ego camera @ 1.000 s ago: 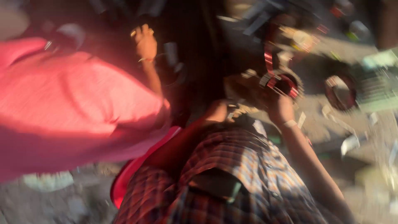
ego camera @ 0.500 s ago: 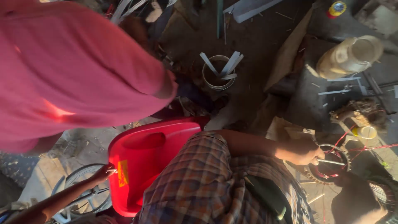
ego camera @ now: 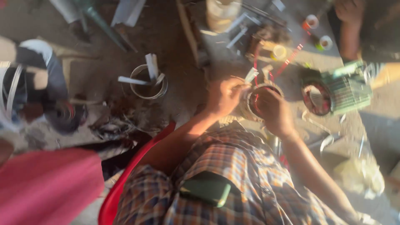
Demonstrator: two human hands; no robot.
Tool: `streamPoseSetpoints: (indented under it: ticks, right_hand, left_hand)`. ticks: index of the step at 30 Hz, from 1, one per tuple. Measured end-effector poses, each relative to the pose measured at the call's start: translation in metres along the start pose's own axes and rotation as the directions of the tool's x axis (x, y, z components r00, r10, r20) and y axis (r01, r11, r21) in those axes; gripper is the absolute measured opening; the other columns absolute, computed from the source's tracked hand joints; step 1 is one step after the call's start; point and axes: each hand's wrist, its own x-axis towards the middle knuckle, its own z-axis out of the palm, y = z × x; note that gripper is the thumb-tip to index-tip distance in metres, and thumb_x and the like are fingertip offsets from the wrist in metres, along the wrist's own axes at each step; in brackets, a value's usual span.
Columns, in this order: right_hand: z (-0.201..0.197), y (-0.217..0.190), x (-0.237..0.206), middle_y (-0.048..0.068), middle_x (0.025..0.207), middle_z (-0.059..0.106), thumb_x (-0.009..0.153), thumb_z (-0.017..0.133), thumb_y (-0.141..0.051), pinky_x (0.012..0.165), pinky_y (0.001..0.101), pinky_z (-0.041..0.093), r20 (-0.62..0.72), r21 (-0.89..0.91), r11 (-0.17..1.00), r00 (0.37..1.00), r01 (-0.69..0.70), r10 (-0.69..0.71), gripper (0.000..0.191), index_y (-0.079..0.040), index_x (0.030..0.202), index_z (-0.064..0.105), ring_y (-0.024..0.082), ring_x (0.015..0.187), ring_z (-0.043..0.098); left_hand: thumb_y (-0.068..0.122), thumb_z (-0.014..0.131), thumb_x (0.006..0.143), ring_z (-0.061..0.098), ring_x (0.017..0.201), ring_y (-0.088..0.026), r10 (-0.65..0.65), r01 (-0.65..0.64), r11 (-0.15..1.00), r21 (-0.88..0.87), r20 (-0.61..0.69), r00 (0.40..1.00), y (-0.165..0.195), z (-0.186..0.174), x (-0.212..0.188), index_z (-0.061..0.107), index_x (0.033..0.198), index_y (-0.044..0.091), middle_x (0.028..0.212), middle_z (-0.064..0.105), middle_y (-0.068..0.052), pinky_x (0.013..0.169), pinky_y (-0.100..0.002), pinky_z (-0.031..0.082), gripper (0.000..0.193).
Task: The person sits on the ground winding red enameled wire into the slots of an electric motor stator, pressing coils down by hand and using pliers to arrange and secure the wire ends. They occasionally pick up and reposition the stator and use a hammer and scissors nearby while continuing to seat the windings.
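— Head view: what do the hands hold?
— The left hand [ego camera: 225, 96] and right hand [ego camera: 273, 110] each close a grip on the round motor stator [ego camera: 256, 102], held between them above the floor [ego camera: 183, 89].
— Nearby?
— A green motor housing [ego camera: 339, 91] right; a metal can [ego camera: 146, 82] left.

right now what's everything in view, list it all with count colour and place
round ring-shaped part: one, grey with red wire inside, centre, between both hands
white strip: one, sticking up at the ring's top edge
green ribbed housing: one, round opening with red inside, right
metal can: one, grey, white strips in it, left of centre
small spools: two or so, top right, blurred
red wire: runs from ring toward the spools
red plastic seat: one, bottom left
another person's pink garment: bottom left
another person's arm: top right
left hand: on ring's left side
right hand: on ring's right side
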Motion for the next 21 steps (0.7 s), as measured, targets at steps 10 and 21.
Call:
streamPoseSetpoints:
  ticks: [10, 21]
  right_hand:
    - [0.046, -0.005, 0.036, 0.0, 0.097, 0.073, 0.095, 0.067, -0.006, 0.08, 0.023, 0.052, -0.068, 0.622, 0.748, 0.936, -0.231, 0.345, 0.016, -0.002, 0.109, 0.071, 0.005, 0.088, 0.064]
    - [0.056, -0.009, 0.035, 0.0, 0.093, 0.068, 0.098, 0.069, -0.008, 0.076, 0.0229, 0.051, -0.071, 0.655, 0.71, 0.915, -0.257, 0.397, 0.009, -0.001, 0.104, 0.069, 0.004, 0.084, 0.059]
  left_hand:
    - [0.019, 0.075, 0.095, 0.076, 0.082, -0.018, -0.105, 0.104, 0.994, 0.016, 0.054, 0.993, 0.022, -0.022, 0.001, 0.078, 0.104, 0.005, 0.095, 0.079, -0.009, 0.074, -0.029, 0.057, 0.017]
    - [0.013, 0.074, 0.096, 0.073, 0.09, -0.019, 0.086, -0.088, 0.974, 0.209, 0.017, 0.996, 0.02, -0.02, 0.005, 0.075, 0.102, 0.006, 0.097, 0.076, -0.008, 0.08, -0.03, 0.058, 0.01]
